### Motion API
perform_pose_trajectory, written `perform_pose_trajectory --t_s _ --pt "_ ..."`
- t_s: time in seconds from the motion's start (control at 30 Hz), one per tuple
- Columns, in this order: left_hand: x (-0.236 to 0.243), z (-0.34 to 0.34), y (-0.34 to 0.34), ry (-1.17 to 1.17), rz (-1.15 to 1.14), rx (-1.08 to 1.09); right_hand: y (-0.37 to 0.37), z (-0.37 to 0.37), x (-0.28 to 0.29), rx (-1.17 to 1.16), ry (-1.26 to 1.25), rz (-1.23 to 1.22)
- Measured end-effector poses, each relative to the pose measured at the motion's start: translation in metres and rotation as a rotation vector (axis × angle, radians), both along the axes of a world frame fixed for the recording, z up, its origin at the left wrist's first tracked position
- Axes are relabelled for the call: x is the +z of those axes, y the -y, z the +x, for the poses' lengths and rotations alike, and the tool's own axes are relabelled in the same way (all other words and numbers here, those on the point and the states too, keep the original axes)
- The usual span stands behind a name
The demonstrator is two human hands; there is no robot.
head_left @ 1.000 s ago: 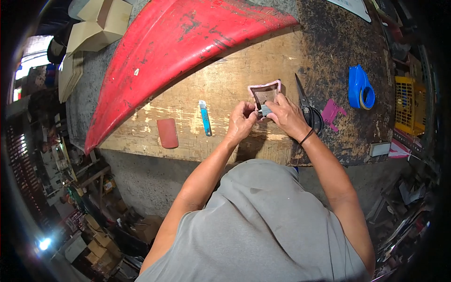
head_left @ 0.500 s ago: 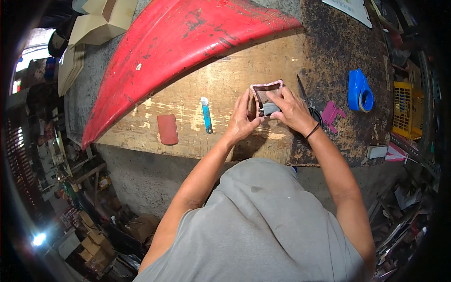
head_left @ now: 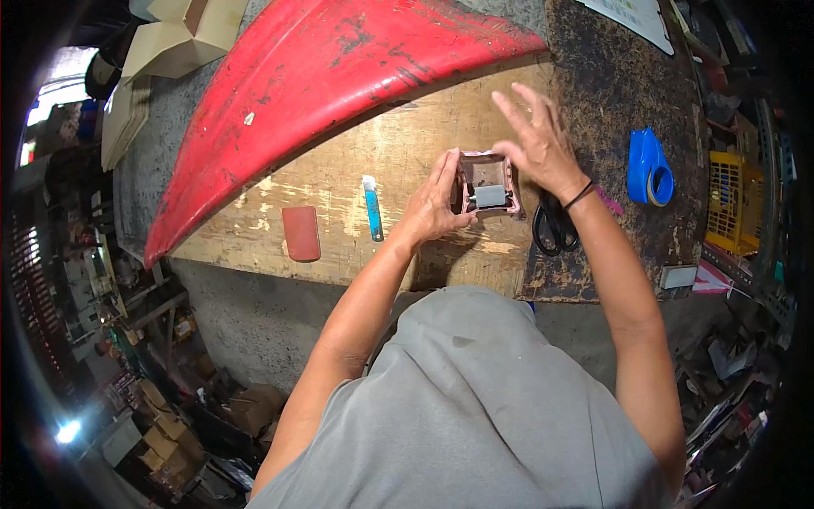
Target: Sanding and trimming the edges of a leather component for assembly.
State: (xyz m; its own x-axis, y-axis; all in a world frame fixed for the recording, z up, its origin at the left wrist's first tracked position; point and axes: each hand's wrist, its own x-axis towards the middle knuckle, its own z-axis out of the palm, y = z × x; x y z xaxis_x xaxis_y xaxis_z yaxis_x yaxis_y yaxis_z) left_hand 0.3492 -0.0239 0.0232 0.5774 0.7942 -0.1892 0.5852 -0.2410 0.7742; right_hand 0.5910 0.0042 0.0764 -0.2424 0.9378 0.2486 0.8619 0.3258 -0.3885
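My left hand (head_left: 432, 199) holds the left side of a small pink-rimmed, open-topped housing (head_left: 513, 182) with a grey cylinder (head_left: 489, 197) lying across its near end. My right hand (head_left: 543, 140) is raised at the housing's upper right, fingers spread and slightly blurred; whether its thumb touches the rim is unclear. Black scissors (head_left: 548, 236) lie to the right, partly behind my right hand and wrist, beside a pink plastic piece (head_left: 611, 201). To the left are a blue box cutter (head_left: 372, 210) and a flat reddish rectangular pad (head_left: 301, 233).
A large scuffed red panel (head_left: 305, 93) spans the back left of the worn wooden bench (head_left: 331, 182). Right are a blue tape dispenser (head_left: 647, 165), a clipboard (head_left: 632, 21) and a yellow crate (head_left: 729, 204). Folded cardboard (head_left: 165, 47) sits at the upper left.
My right hand has come off the grey cylinder, lifting up and rightward as its fingers spread. My left hand now lies flatter along the housing's side. The cylinder is more exposed.
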Motion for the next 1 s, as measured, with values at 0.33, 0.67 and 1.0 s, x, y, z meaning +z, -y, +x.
perform_pose_trajectory --t_s 0.33,0.67,1.0 --pt "0.0 0.002 -0.007 -0.027 -0.033 -0.02 0.019 -0.011 -0.019 0.234 0.165 -0.235" --pt "0.01 0.003 -0.013 -0.058 -0.07 -0.062 0.041 0.004 -0.006 -0.357 -0.287 -0.383" --pt "-0.032 -0.027 -0.021 0.289 -0.448 0.136 0.094 -0.034 -0.008 -0.357 -0.301 -0.979"
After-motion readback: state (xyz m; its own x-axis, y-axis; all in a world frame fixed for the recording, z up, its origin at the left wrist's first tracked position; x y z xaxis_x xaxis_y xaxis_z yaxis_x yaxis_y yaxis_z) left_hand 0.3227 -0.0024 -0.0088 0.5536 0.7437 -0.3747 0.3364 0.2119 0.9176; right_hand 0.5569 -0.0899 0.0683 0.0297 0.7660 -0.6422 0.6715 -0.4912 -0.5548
